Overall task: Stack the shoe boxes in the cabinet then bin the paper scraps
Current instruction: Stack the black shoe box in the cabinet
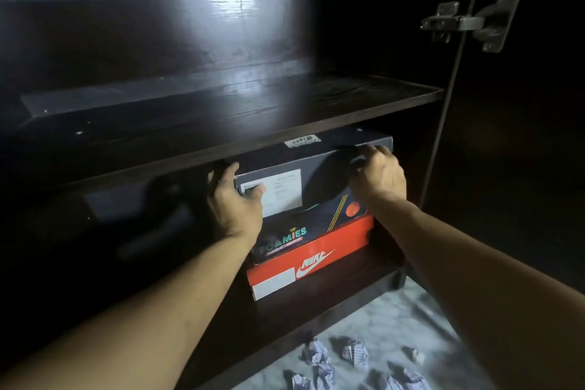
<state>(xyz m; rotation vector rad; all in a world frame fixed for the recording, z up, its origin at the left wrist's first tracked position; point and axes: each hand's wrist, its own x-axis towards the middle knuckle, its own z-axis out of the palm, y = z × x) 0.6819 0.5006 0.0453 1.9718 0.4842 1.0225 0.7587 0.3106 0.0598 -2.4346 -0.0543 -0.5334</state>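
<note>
Three shoe boxes sit in one stack inside the lower compartment of the dark cabinet (221, 111), under its middle shelf (285, 95). The top one, a navy box (316, 168) with a white label on its near end, is gripped at both ends. The left hand (234, 199) curls round its left corner, thumb lying across the near face beside the label, the other fingers wrapped behind the edge and out of sight. The right hand (378, 174) grips the right end, its fingers (364, 152) bent over the top edge of the lid.

Directly below the fingers lies the second box, the dark Foamies box (285, 237), its printed near face showing between the two wrists. Under that, at the bottom, rests the red Nike box (304, 266) on the cabinet floor, with a white panel on its lower left corner.

Well below both hands, on the pale marbled floor (395, 320) outside the cabinet, lie crumpled paper scraps (323, 361). About six balls can be counted, though the ones at the frame's bottom edge are cut off, so the count is unsure.

Above and to the right of the right-hand fingers, one metal hinge (468, 20) is fixed to the cabinet side.
</note>
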